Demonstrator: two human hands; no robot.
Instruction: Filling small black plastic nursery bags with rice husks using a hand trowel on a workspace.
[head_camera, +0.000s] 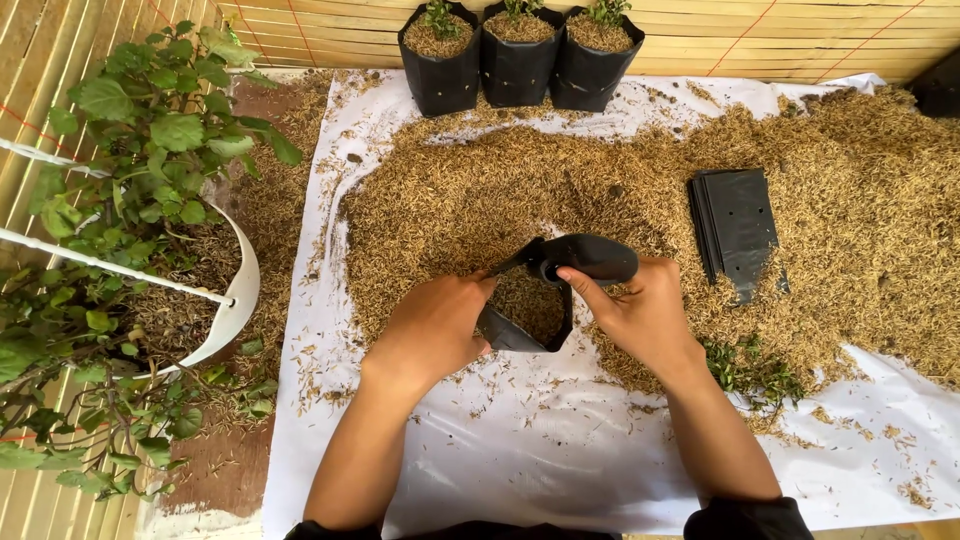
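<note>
Between our two sets of fingers, we are holding a small black grow bag (540, 300) open over the heap of rice husk (620, 190), its mouth turned up so that the husk already inside is staying put. Our left hand (435, 325) is gripping the near rim, fingers closed on the plastic, keeping that side low and steady. Our right hand (640, 310) is pinching the far rim, thumb and forefinger clamped on the folded-over lip, which is stretching the mouth wide. Just past our right fingertips a flat stack of empty black bags (735, 230) is lying on the husk, within easy reach. Farther beyond our fingers, three filled bags (520, 55) with seedlings are standing upright in a row against the bamboo wall, out of the loose pile. Beneath our wrists the white sheet (560, 460) is catching spilled husk. Outward from our left knuckles, a leafy plant in a white pot (235, 310) is sitting off the sheet.
</note>
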